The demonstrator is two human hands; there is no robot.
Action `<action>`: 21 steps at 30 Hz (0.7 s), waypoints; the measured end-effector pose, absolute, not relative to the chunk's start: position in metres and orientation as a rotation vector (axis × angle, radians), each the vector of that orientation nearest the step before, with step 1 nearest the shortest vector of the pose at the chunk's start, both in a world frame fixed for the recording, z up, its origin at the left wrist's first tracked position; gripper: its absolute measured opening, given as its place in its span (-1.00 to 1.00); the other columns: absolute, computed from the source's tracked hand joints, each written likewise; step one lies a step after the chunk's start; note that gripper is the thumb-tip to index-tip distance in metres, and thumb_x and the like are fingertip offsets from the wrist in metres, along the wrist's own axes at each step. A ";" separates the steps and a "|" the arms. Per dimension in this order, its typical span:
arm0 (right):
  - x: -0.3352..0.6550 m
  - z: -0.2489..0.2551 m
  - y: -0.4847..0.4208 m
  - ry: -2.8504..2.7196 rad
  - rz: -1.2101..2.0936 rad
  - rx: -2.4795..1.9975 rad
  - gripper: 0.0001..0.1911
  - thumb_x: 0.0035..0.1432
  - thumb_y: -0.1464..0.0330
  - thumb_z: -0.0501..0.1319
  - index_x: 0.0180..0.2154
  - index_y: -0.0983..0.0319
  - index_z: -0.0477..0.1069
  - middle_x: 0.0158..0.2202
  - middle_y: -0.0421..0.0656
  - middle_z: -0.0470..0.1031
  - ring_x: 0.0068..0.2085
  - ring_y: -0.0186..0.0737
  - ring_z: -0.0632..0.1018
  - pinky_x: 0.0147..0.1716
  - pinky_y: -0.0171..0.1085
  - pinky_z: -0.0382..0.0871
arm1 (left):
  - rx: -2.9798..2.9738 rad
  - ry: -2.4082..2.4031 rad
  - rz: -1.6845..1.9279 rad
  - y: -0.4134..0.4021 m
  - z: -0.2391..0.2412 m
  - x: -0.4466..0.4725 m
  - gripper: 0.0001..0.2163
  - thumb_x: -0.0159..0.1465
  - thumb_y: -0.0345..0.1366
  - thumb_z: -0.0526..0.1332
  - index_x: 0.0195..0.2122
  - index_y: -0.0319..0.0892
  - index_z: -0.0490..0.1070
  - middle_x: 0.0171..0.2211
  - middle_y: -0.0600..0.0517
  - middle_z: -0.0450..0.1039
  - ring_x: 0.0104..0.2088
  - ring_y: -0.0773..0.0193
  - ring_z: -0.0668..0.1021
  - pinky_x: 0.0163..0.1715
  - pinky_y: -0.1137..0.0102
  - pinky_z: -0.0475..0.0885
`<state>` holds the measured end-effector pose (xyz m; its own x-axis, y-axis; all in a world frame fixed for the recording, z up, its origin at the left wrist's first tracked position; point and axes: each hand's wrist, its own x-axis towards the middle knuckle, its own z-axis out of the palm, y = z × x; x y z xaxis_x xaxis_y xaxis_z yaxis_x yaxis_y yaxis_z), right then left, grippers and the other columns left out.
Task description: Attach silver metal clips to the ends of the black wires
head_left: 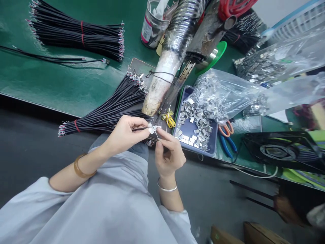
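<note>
My left hand [130,132] pinches the end of a black cable [138,129] between thumb and fingertips. At that end is a small silvery metal connector [157,128], partly hidden by my fingers. My right hand [169,149] is closed beside it, with a thin silvery wire [156,135] between its fingertips, close to the connector. Just above my hands a soldering iron [175,89] points down beside a wrapped foil duct [162,74]. A fanned bundle of black cables [109,106], tied with a red band, lies left of the duct, under my left hand's side.
A blue tray [214,144] of loose metal connectors [194,130] stands right of my hands, a plastic bag [215,95] of connectors over its back. Blue-handled pliers [227,142] and a black fan [279,150] lie farther right. Another cable bundle [76,35] and a jar [153,25] are behind.
</note>
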<state>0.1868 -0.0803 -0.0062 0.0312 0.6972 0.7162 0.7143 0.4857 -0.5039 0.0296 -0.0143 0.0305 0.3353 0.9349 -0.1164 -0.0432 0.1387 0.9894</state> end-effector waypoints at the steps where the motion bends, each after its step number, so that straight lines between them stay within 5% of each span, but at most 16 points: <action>1: 0.187 -0.006 -0.080 -1.693 -0.044 -1.224 -0.90 0.38 0.43 0.22 -0.14 0.10 0.45 -0.11 -0.10 0.73 -0.15 -0.13 0.75 -0.24 -0.17 0.68 | 1.204 0.973 0.898 -0.014 0.031 0.030 -0.84 0.09 -0.29 0.31 -0.56 -0.26 0.54 -0.61 0.09 0.32 -0.54 0.41 0.30 -0.55 0.50 0.21; 6: 0.184 -0.007 -0.077 -1.656 -0.061 -1.224 -0.90 0.35 0.44 0.25 -0.19 0.10 0.42 -0.05 -0.11 0.71 -0.15 -0.16 0.75 -0.23 -0.19 0.73 | 1.142 0.949 0.887 -0.013 0.035 0.033 -0.87 0.05 -0.33 0.29 -0.54 -0.29 0.58 -0.65 0.12 0.30 -0.61 0.50 0.20 -0.63 0.55 0.09; 14: 0.186 -0.004 -0.072 -1.564 0.211 -1.178 -0.88 0.32 0.51 0.23 -0.24 0.17 0.42 0.07 -0.05 0.67 0.02 -0.12 0.73 -0.08 -0.14 0.76 | 1.111 0.997 0.940 -0.011 0.033 0.036 -0.85 0.03 -0.30 0.31 -0.53 -0.27 0.62 -0.52 0.03 0.54 -0.54 0.43 0.41 -0.55 0.56 0.33; 21: 0.181 0.006 -0.066 -1.551 0.232 -1.135 -0.85 0.29 0.55 0.22 -0.24 0.17 0.42 0.08 -0.04 0.66 0.08 -0.09 0.70 -0.06 -0.10 0.77 | 1.131 1.087 0.993 -0.012 0.035 0.038 -0.80 0.06 -0.24 0.31 -0.53 -0.28 0.63 -0.61 0.06 0.42 -0.59 0.46 0.31 -0.62 0.56 0.22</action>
<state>0.1809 -0.0656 0.0059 0.1097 0.7492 0.6532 0.5252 0.5143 -0.6780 0.0379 -0.0117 0.0355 0.1939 0.9704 -0.1439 -0.0564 0.1575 0.9859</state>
